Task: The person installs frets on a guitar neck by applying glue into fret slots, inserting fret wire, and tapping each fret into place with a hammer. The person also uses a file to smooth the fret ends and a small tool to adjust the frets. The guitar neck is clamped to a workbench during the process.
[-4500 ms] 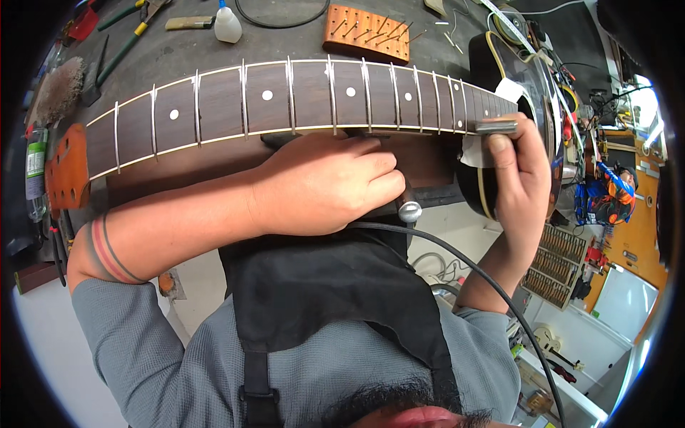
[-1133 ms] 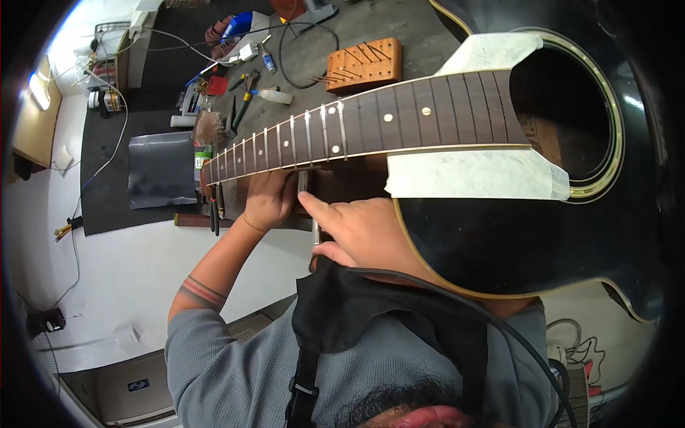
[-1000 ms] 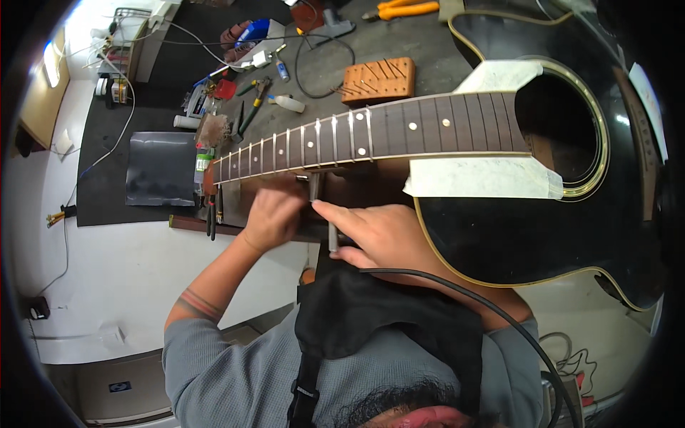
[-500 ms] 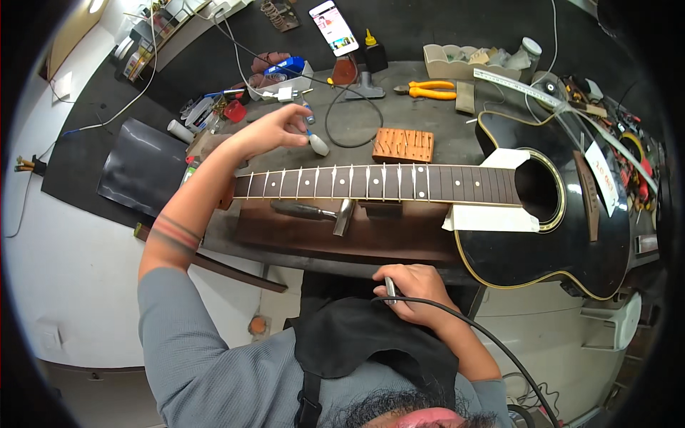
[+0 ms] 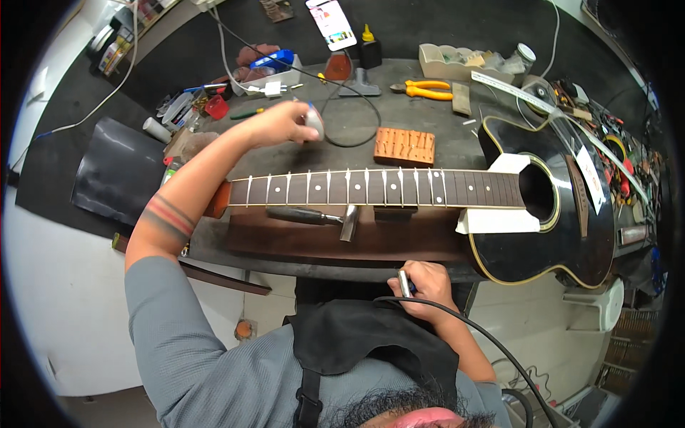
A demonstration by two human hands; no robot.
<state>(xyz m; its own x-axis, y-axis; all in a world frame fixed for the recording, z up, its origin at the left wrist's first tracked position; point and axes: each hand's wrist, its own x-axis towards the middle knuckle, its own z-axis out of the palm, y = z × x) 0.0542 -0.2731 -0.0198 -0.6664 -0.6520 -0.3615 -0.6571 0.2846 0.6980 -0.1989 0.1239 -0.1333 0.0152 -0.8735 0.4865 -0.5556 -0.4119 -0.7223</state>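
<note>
A black acoustic guitar (image 5: 571, 246) lies on the bench, its neck and fretboard (image 5: 357, 187) stretching to the left. Beyond the neck, my left hand (image 5: 285, 123) is closed on a small white bottle (image 5: 314, 123) with a bit of blue at its top. My right hand (image 5: 427, 285) stays low in front of the bench, closed around a tool with a silvery metal end (image 5: 404, 283) and a bit of blue; the rest is hidden by the fingers. A hammer (image 5: 348, 222) with a dark handle lies just below the fretboard.
White tape (image 5: 499, 220) covers the guitar top beside the fretboard. Past the neck are a wooden block (image 5: 404, 146) holding thin pieces, orange-handled pliers (image 5: 424, 90), a phone (image 5: 331, 25) and a black bottle (image 5: 369, 50). A black cable (image 5: 499, 346) crosses near my right arm.
My left hand has taken up the small white bottle from the bench. My right hand has shifted slightly, and more of the metal tool shows. The whole view has moved a little.
</note>
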